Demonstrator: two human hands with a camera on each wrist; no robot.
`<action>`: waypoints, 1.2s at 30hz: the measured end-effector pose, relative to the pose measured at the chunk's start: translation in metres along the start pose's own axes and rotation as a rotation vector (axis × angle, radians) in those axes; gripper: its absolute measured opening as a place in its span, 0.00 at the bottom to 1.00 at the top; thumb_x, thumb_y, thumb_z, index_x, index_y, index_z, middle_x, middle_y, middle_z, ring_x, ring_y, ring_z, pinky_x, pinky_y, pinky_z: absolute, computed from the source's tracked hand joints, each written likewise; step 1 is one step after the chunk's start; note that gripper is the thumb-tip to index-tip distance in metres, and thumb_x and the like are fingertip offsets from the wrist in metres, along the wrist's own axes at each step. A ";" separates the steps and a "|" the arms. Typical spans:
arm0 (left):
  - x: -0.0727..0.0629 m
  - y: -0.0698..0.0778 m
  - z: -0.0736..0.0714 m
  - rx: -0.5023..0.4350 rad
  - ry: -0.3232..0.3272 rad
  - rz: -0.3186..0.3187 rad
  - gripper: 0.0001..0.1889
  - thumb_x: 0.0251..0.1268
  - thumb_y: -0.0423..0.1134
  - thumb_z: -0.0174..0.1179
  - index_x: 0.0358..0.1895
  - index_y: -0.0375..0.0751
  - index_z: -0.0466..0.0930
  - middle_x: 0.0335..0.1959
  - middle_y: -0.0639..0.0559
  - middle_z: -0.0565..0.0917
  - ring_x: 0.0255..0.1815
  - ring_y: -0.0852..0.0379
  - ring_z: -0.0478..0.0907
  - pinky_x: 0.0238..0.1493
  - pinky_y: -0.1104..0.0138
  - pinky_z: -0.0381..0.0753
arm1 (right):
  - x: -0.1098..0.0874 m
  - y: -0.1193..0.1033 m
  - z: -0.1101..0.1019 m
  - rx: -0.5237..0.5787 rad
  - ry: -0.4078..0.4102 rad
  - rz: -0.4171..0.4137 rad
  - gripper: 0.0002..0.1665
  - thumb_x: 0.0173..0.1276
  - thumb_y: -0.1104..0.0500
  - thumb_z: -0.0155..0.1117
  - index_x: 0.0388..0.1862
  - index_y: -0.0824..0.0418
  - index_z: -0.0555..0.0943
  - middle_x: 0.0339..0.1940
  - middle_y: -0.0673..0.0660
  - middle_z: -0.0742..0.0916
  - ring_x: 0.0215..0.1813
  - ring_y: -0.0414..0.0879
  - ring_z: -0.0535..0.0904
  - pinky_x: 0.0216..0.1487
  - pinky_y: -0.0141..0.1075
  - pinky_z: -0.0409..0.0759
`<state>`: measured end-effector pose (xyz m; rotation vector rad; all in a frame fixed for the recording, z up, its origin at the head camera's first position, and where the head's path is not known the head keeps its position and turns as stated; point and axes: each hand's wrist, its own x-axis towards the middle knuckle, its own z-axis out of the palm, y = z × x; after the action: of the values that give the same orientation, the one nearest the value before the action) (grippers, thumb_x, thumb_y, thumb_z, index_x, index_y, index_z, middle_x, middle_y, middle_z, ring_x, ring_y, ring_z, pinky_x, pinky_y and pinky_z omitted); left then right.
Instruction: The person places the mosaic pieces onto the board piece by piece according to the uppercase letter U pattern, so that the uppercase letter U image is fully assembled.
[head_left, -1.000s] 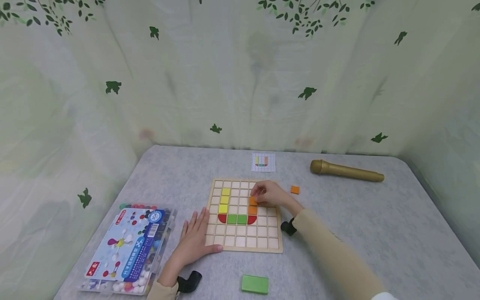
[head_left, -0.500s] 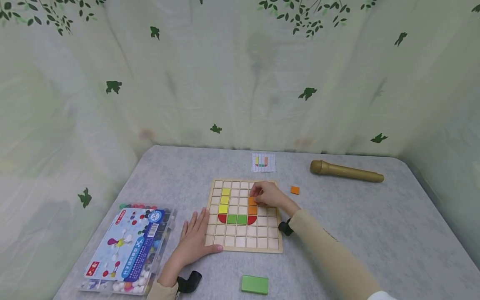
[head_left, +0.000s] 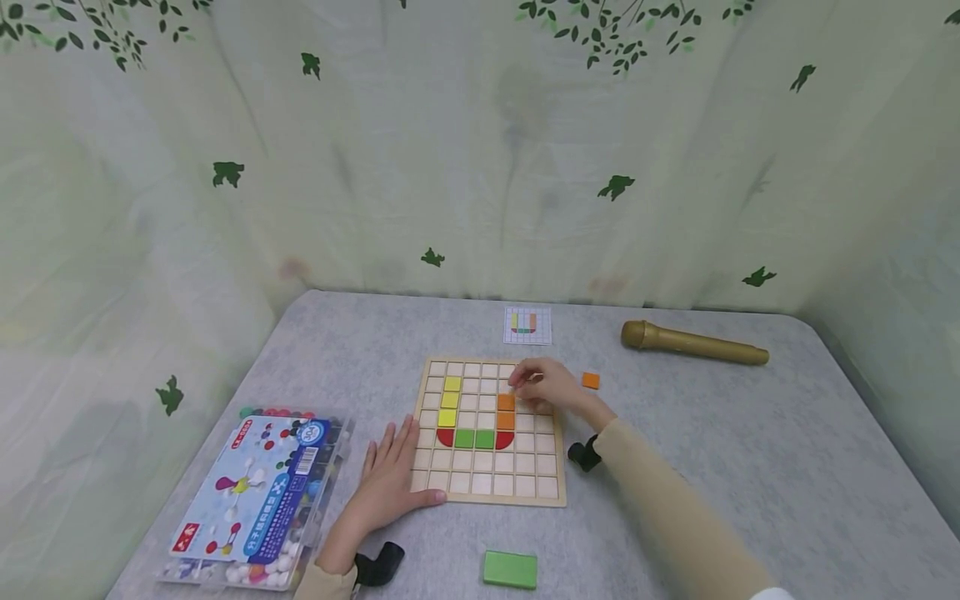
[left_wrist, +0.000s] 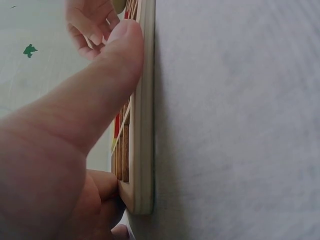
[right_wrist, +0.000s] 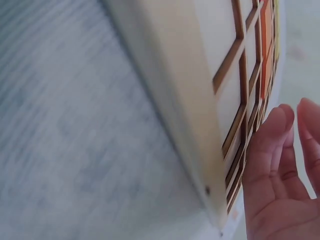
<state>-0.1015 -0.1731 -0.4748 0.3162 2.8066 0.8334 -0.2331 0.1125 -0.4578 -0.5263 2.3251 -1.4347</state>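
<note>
A wooden grid board [head_left: 555,467] lies on the table. Set in its cells are yellow tiles [head_left: 449,401], red rounded corner tiles [head_left: 445,437], green tiles [head_left: 475,439] and two orange tiles [head_left: 506,412], forming a U. With fingers spread, my left hand [head_left: 390,482] rests along the board's left edge, its thumb [left_wrist: 117,57] on the front edge. My right hand [head_left: 551,386] hovers over the upper right cells, just off the upper orange tile. In the right wrist view, its thumb and fingertips [right_wrist: 286,117] are apart with nothing between them.
A loose orange tile [head_left: 591,381] lies right of the board. Behind it is a pattern card [head_left: 527,326] with a coloured U. A gold microphone-shaped object [head_left: 693,342] lies back right, a green block [head_left: 510,569] in front. At left stands a clear-sided molecule-model box [head_left: 251,492].
My right hand has let go of the upper orange tile and drawn back slightly to the right, uncovering that tile. The left hand stays where it was.
</note>
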 end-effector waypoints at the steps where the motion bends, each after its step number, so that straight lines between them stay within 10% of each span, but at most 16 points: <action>1: 0.000 0.000 0.000 -0.004 0.004 0.003 0.61 0.47 0.61 0.69 0.74 0.27 0.44 0.76 0.35 0.45 0.74 0.34 0.34 0.67 0.39 0.30 | -0.002 0.001 -0.003 0.026 -0.005 -0.008 0.08 0.64 0.69 0.60 0.42 0.69 0.80 0.37 0.58 0.81 0.34 0.47 0.75 0.34 0.35 0.77; 13: -0.001 0.001 -0.001 -0.004 0.005 0.008 0.61 0.47 0.61 0.70 0.74 0.27 0.45 0.75 0.34 0.46 0.74 0.34 0.34 0.67 0.38 0.30 | -0.022 0.024 -0.048 0.219 0.024 0.027 0.17 0.67 0.64 0.62 0.51 0.73 0.76 0.47 0.63 0.81 0.45 0.51 0.78 0.48 0.41 0.80; 36: 0.001 -0.001 0.000 0.000 -0.004 0.004 0.61 0.48 0.62 0.69 0.74 0.28 0.42 0.76 0.36 0.44 0.75 0.35 0.33 0.67 0.40 0.28 | -0.047 0.051 -0.093 0.015 0.202 0.201 0.19 0.64 0.64 0.65 0.53 0.68 0.77 0.50 0.64 0.82 0.46 0.52 0.76 0.40 0.39 0.73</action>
<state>-0.1025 -0.1735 -0.4759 0.3227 2.8036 0.8328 -0.2435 0.2283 -0.4594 -0.1431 2.4380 -1.4657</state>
